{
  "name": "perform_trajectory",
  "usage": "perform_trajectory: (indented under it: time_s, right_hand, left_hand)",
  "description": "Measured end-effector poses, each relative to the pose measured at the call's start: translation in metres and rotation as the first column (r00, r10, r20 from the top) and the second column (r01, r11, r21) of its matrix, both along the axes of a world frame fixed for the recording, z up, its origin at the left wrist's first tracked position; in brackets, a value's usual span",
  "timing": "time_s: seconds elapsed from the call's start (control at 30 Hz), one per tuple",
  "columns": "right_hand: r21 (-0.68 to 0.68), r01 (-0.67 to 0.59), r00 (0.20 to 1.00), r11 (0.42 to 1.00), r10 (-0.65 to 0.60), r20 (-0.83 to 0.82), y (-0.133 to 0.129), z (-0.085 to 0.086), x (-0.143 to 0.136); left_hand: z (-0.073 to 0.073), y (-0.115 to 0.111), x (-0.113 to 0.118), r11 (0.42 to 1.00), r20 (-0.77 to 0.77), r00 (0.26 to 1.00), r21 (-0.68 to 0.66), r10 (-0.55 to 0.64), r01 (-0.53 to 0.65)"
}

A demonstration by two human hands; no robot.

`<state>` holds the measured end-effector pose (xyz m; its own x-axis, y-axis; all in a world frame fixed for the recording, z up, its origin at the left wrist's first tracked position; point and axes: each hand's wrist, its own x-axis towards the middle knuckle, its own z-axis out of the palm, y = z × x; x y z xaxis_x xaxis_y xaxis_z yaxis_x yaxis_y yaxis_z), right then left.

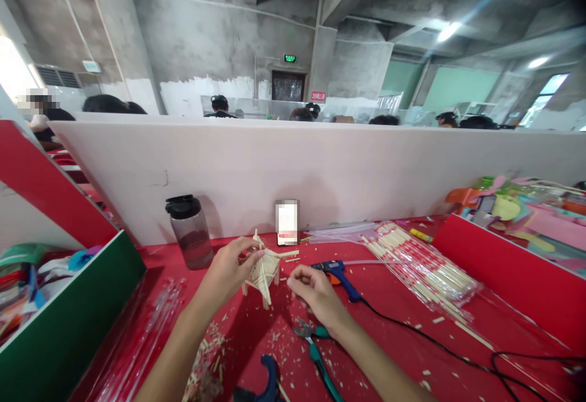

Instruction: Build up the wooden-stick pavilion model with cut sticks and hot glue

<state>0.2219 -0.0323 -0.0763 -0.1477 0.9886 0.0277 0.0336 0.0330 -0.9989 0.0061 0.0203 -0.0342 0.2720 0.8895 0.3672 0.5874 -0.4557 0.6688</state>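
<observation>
A small model made of pale wooden sticks [263,272] stands on short legs on the red table [247,335]. My left hand [235,265] is at its upper left, with thumb and fingers closed on the top of it. To the right of the model, my right hand [315,292] is held with its fingers curled together; whatever they may pinch is too small to make out. Just behind that hand lies a blue glue gun [341,274] with a black cable. Green-handled pliers [315,353] lie below it, jaws open.
A dark bottle [188,231] and a propped phone [287,222] stand by the white partition [256,170]. Bagged sticks [421,262] lie at right, stick scraps [208,359] in front. A blue tool [269,377] is at the near edge. People sit beyond.
</observation>
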Motion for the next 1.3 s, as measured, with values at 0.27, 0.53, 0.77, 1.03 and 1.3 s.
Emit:
perform_trajectory:
  time_s: [0.27,0.53,0.77,1.03,1.3]
  right_hand:
    - [0.115,-0.042,0.981,0.992,0.019,0.193,-0.004,-0.006,0.000]
    - [0.098,-0.044,0.980,0.994,0.024,0.200,-0.005,-0.002,-0.006]
    - [0.037,0.037,0.999,0.999,-0.036,-0.011,0.007,-0.008,-0.013]
    - [-0.207,-0.022,0.967,0.978,-0.031,-0.252,0.002,-0.009,-0.025]
    - [-0.254,0.005,0.960,0.967,-0.076,-0.271,0.003,-0.002,-0.032]
  left_hand:
    - [0.001,-0.001,0.000,1.000,-0.003,1.000,0.000,-0.004,0.004]
    - [-0.002,0.001,-0.001,1.000,-0.009,1.000,-0.003,-0.009,0.009]
    - [0.002,-0.001,0.000,1.000,0.006,1.000,-0.006,-0.017,0.017]
    - [0.002,-0.002,0.000,1.000,0.024,1.000,-0.020,-0.009,0.009]
    - [0.001,-0.001,0.000,1.000,0.016,1.000,0.005,-0.011,0.011]
